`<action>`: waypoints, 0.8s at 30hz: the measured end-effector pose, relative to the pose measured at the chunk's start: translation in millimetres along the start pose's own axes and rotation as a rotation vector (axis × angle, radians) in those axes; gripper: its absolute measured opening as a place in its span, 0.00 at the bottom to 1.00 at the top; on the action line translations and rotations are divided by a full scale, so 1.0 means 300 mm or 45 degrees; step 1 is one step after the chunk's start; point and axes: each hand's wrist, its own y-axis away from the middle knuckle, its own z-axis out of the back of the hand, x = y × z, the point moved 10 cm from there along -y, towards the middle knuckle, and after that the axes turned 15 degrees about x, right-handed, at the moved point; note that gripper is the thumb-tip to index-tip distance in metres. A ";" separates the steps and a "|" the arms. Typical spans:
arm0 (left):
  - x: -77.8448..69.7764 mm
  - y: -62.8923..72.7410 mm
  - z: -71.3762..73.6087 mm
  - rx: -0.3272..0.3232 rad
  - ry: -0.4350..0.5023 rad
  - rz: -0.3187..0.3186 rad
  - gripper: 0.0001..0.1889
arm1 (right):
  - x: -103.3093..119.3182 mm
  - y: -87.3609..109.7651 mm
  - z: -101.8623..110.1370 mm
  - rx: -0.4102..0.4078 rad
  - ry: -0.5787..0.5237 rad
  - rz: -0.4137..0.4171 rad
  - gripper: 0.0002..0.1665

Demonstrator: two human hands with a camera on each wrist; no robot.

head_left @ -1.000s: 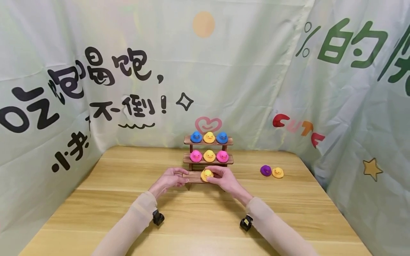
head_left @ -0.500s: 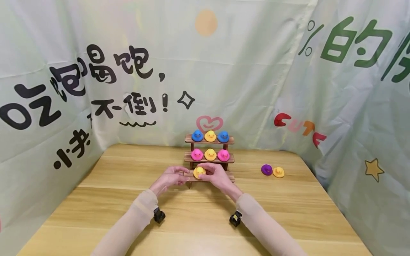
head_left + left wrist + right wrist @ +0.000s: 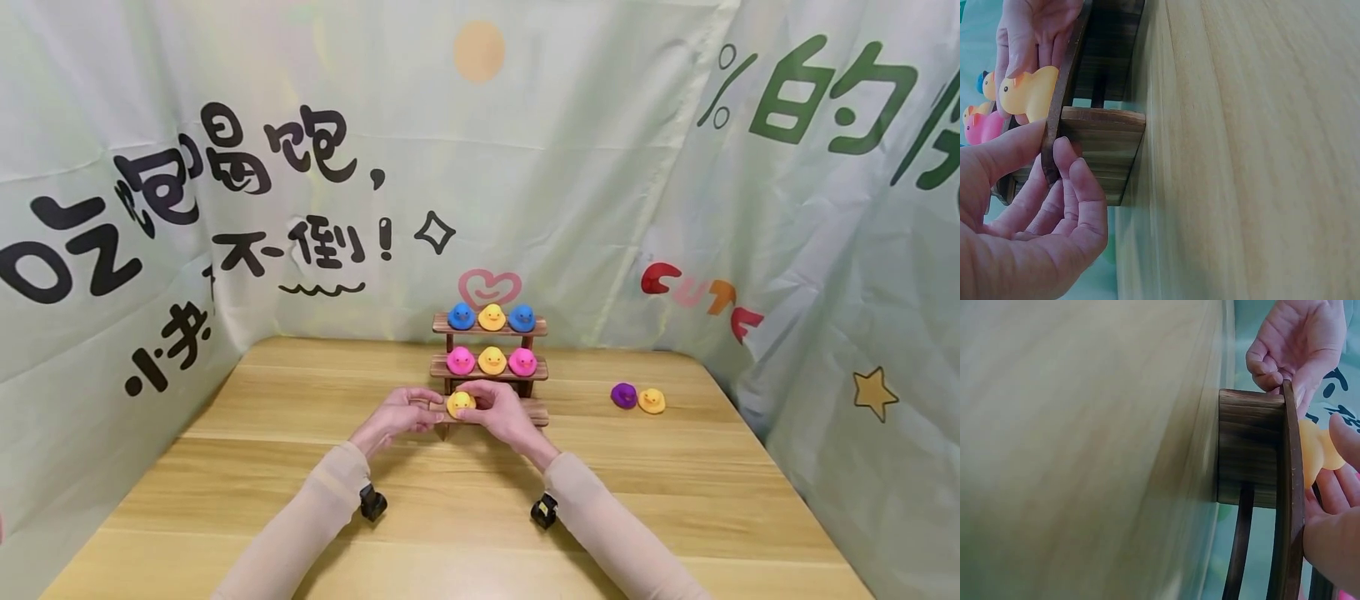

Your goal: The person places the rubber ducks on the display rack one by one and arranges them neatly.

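Note:
A small three-tier wooden display shelf [image 3: 534, 410] stands at the table's back middle. On its lowest tier, near the left end, sits a yellow rubber duck [image 3: 460, 403]. My right hand [image 3: 502, 410] holds this duck between thumb and fingers from the right side. With my left hand [image 3: 397, 413] I grip the left end of that tier. In the left wrist view the thumb lies at the board's upper face beside the duck [image 3: 1036, 95], with the fingers curled underneath. The right wrist view shows the duck [image 3: 1311, 453] resting against the board, its head partly behind my right thumb.
Blue, yellow and blue ducks [image 3: 492, 317] line the top tier; pink, yellow and pink ducks [image 3: 492, 361] line the middle one. A purple duck [image 3: 623, 396] and another yellow duck [image 3: 652, 401] lie on the table [image 3: 675, 483] to the right. Printed cloth [image 3: 570, 167] hangs behind.
My right hand has slid the yellow duck leftward along the lowest tier, from its middle to near the left end. The left hand has kept its grip on the shelf.

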 end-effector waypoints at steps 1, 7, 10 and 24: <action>-0.001 -0.002 0.000 0.000 0.001 -0.003 0.17 | -0.014 -0.006 0.003 -0.005 0.002 -0.002 0.22; -0.008 0.000 -0.001 0.000 -0.004 0.000 0.17 | -0.040 -0.011 0.012 -0.028 0.008 -0.026 0.21; -0.008 0.003 -0.002 0.000 -0.004 0.000 0.17 | -0.038 -0.009 0.012 -0.031 0.013 -0.024 0.20; -0.009 0.005 -0.002 -0.003 -0.017 -0.004 0.17 | -0.032 -0.004 0.009 -0.005 0.003 -0.035 0.21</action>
